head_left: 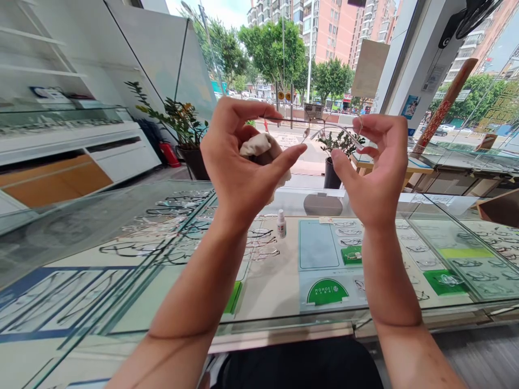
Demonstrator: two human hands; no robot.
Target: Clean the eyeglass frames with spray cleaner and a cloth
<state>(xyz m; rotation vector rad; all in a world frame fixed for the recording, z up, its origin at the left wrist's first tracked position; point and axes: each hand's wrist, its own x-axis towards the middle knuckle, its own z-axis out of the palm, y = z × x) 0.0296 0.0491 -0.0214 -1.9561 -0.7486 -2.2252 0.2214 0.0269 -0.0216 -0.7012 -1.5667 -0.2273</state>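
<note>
Eyeglasses [315, 124] raised above glass counter [275, 292], against daylight (likely easier seeing through); left hand [239, 162] grips one side, fingers curled round bunched cloth [257, 145] too; right hand [375, 173] pinches other side, probably steadying.

Head cam, fwd/down, prob. close

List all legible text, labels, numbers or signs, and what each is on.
"MOHOE" (last letter unsure): green semicircular card; smaller line beneath unreadable.
Too small or blurred: spray bottle label, yellow window lettering, round yellow signs, pillar notice, blue poster, white counter strip.
Nothing legible on the eyeglasses. No number can be read.
</note>
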